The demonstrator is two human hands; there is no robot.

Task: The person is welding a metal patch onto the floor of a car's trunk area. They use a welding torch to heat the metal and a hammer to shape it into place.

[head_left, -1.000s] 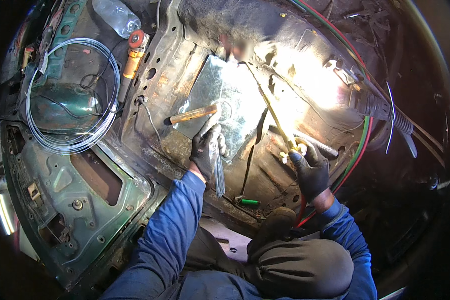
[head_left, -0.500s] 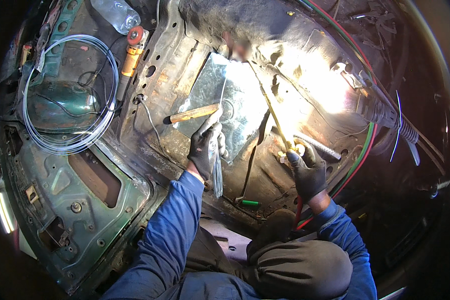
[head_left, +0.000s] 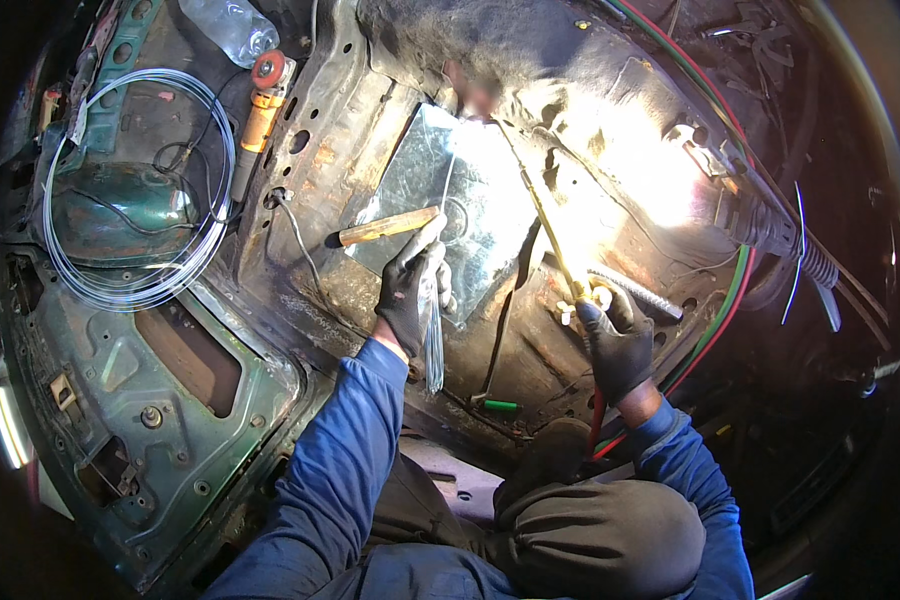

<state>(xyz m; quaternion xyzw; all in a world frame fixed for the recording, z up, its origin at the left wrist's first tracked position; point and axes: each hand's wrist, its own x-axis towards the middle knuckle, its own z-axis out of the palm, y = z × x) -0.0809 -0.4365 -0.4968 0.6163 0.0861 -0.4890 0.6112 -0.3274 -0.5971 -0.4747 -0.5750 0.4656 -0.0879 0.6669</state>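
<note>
My left hand [head_left: 410, 290], in a dark glove, is closed around a bundle of thin metal welding wires [head_left: 434, 350]. One wire rises from my fingers over a shiny sheet-metal patch [head_left: 405, 185] on the rusty car floor. Beside my left fingertips, a wooden handle [head_left: 385, 228] lies across the patch. My gloved right hand [head_left: 620, 345] grips a brass gas welding torch [head_left: 552, 230] by its valve end. The torch slants up and left, its tip near the patch's far edge. Strong glare washes out the area there, so I cannot tell whether a flame burns.
An orange angle grinder [head_left: 261, 120], a coil of wire [head_left: 232, 165] and a clear plastic bottle [head_left: 232, 30] lie to the left. A green door panel [head_left: 120, 370] stands nearer. Red and green hoses [head_left: 738, 290] run along the right. A green stick [head_left: 500, 405] lies close by.
The raised wire and the torch have shifted very slightly. Both hands keep their hold, and nothing else has visibly moved.
</note>
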